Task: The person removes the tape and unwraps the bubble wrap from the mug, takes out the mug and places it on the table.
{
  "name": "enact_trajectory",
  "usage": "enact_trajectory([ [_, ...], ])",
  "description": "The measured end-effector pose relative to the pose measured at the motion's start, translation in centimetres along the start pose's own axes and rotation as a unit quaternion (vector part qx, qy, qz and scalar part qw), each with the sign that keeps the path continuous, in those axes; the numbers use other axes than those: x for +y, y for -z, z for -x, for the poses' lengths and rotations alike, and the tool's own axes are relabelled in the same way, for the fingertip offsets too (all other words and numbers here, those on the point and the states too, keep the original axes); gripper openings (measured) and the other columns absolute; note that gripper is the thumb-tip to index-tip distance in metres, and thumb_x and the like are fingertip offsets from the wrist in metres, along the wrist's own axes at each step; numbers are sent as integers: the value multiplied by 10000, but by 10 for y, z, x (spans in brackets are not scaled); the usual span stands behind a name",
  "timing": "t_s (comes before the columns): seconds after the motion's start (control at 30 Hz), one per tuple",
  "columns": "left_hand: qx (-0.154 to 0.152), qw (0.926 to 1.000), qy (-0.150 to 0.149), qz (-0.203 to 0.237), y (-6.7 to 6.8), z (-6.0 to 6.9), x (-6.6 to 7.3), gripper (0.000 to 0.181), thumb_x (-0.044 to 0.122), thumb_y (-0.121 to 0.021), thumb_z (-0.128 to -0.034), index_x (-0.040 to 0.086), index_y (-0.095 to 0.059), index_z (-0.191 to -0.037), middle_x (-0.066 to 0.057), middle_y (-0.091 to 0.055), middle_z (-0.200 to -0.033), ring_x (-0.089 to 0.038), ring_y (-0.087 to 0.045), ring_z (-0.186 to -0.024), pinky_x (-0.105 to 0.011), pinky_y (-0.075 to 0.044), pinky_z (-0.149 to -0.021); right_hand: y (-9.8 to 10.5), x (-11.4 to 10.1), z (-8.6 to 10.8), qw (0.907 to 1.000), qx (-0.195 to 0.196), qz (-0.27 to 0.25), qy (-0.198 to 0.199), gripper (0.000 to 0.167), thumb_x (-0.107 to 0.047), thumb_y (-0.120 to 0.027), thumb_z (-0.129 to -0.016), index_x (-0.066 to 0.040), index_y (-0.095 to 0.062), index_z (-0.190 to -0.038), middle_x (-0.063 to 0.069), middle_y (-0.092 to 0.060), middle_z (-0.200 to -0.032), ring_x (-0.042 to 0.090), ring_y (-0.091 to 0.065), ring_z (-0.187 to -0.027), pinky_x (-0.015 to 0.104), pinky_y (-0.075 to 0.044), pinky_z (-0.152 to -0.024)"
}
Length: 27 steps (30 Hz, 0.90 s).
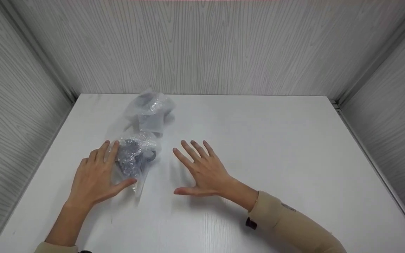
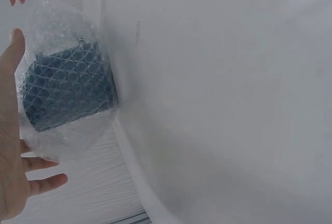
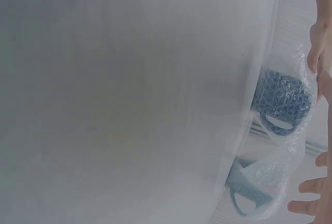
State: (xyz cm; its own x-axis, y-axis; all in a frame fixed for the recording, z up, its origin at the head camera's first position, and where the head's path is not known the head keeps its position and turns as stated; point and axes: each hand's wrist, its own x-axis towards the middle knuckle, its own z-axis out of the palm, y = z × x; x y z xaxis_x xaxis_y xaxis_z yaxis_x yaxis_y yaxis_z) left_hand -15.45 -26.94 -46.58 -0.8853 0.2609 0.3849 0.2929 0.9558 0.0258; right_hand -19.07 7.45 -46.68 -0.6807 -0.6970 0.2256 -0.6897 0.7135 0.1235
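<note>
Over the white counter (image 1: 276,147), the left hand (image 1: 93,175) is spreading wide, the right hand (image 1: 207,174) is splaying, empty, the nearer bubble-wrapped mug (image 1: 130,160) is sitting just beside the left hand, contact being hard to tell, and the farther bubble-wrapped mug (image 1: 149,107) is resting behind, its outline looking hazy.

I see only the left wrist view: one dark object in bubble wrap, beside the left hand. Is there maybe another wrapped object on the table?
Observer: Yes, the head view shows a second wrapped object, farther from the person than the nearer one.
Operator: What part of the nearer one is hidden from me?
Observer: A looped handle, which shows through its wrap in the right wrist view.
Operator: Do I miss anything else?
Observer: The right hand has its thumb spread wide from its fingers.
</note>
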Motion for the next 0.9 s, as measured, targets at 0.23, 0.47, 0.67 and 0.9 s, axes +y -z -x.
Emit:
enact_trajectory([
  [0.23, 25, 10000, -7, -17, 0, -2, 1, 1192, 801, -723, -748, 20, -410, -1591, -321, -532, -1458, -513, -612, -1191, -636, -563, -860, -5, 0, -8, 10000, 9, -30, -13, 1105, -939, -400, -864, -263, -167, -1706, 94, -260, -1764, 371, -368, -1584, 622, -296, -1288],
  [0.47, 37, 9999, -85, 54, -1, -3, 3, 1166, 784, -723, -771, -2, -417, -1576, -340, -538, -1422, -521, -616, -1154, -632, -578, -847, -6, 1, -12, 9998, -49, -137, -96, 1105, -931, -416, -865, -261, -163, -1707, 96, -248, -1769, 371, -356, -1591, 623, -287, -1294],
  [0.67, 122, 9998, -160, -8, -3, -4, 3, 1170, 792, -723, -765, -11, -433, -1565, -352, -552, -1412, -532, -625, -1140, -632, -585, -839, -5, 0, -16, 9998, -61, -142, -108, 1111, -935, -412, -863, -259, -159, -1707, 91, -238, -1772, 370, -359, -1589, 622, -286, -1295],
  [0.9, 122, 9997, -219, 40, -3, -3, 5, 1174, 787, -731, -762, -4, -425, -1575, -342, -560, -1422, -523, -624, -1173, -626, -583, -864, -5, -3, -25, 9999, -68, -86, -64, 1117, -950, -375, -861, -263, -139, -1710, 87, -221, -1777, 365, -356, -1591, 611, -284, -1299],
])
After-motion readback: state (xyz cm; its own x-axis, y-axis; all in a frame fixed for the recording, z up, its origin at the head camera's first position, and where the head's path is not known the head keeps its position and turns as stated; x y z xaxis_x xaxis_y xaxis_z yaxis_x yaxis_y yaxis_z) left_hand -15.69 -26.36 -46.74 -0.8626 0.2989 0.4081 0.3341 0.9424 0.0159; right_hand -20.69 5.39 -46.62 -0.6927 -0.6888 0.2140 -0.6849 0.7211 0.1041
